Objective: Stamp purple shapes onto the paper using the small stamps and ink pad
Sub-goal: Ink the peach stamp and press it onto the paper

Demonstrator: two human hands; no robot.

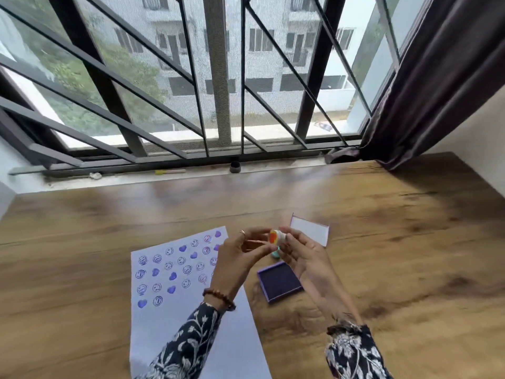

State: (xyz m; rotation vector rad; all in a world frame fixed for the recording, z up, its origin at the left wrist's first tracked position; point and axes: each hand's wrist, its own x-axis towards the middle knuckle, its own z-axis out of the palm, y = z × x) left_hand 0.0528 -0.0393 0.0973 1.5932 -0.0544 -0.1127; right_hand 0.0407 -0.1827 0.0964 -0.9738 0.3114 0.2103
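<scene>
A white paper (191,318) lies on the wooden table, its upper part covered with several purple hearts and smiley circles. Right of it sits the open purple ink pad (279,280), with its white-lined lid (310,230) lying behind. Both hands are raised above the table between paper and pad. My right hand (299,255) pinches a small white stamp with an orange-red face (275,236). My left hand (240,255) touches the same stamp with its fingertips. A teal stamp (276,253) peeks out below the hands on the table.
The wooden table (396,255) runs to a window sill (164,177) with a barred window behind. A small dark cup (235,166) and a yellow-tipped stick (169,171) lie on the sill. A dark curtain (437,91) hangs at the right.
</scene>
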